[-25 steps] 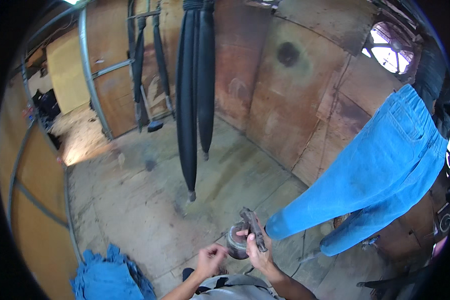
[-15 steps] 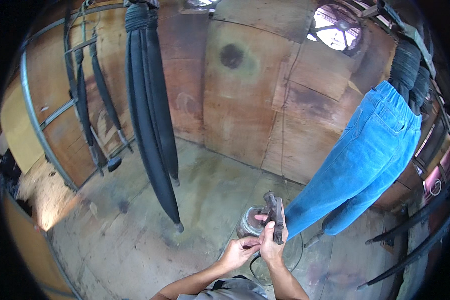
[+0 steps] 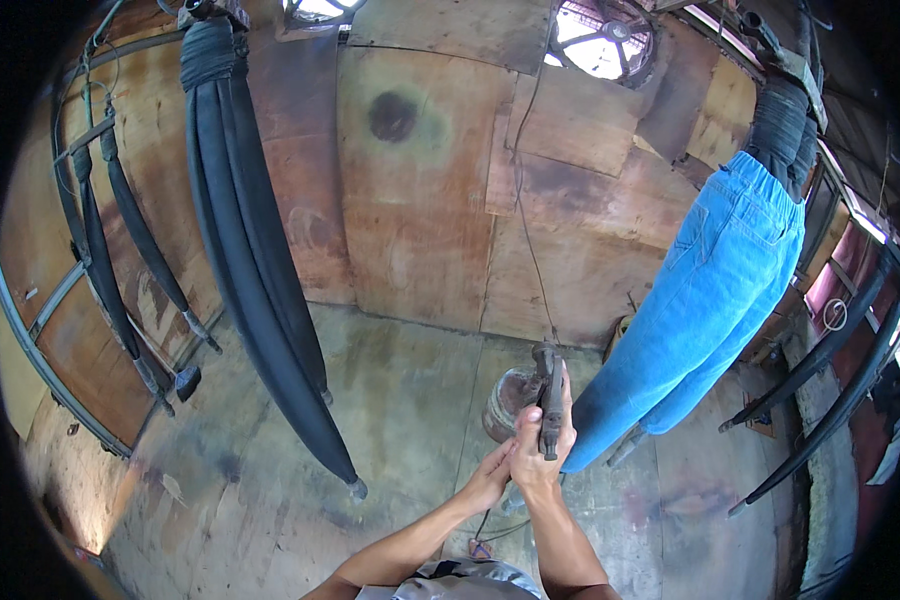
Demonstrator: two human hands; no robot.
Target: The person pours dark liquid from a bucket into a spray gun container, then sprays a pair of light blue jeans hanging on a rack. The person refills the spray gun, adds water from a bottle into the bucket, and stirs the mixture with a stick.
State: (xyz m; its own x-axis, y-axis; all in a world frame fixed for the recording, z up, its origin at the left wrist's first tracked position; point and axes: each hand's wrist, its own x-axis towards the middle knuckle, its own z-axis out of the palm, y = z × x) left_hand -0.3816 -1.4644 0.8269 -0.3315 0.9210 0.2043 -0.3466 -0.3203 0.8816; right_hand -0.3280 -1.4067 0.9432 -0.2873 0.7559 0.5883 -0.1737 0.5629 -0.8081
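My right hand (image 3: pixel 538 462) is wrapped round a dark, stained spray gun (image 3: pixel 549 405), held upright in front of me. My left hand (image 3: pixel 487 482) is against the heel of the right hand with its fingers bent in; what they grip there is hidden. A dark hose (image 3: pixel 483 526) shows below the hands. Just behind the gun is a round, stained bucket (image 3: pixel 496 412), partly covered by it. To the right of the gun hang blue jeans (image 3: pixel 695 310) with an elastic waist, pulled over a black leg form (image 3: pixel 778 125); one leg reaches down close beside my right hand.
A black two-legged form (image 3: pixel 245 230) hangs at left, with thinner black forms (image 3: pixel 135 220) beyond it. More black tubes (image 3: pixel 820 365) jut in at right. Stained board walls (image 3: pixel 420 230) enclose the space, with a round fan (image 3: pixel 598 40) high up. A cable (image 3: pixel 535 250) runs down the wall.
My view has tilted up and turned right, so the hanging things sit further left. The right hand still grips the spray gun; the left hand has come up closer along it.
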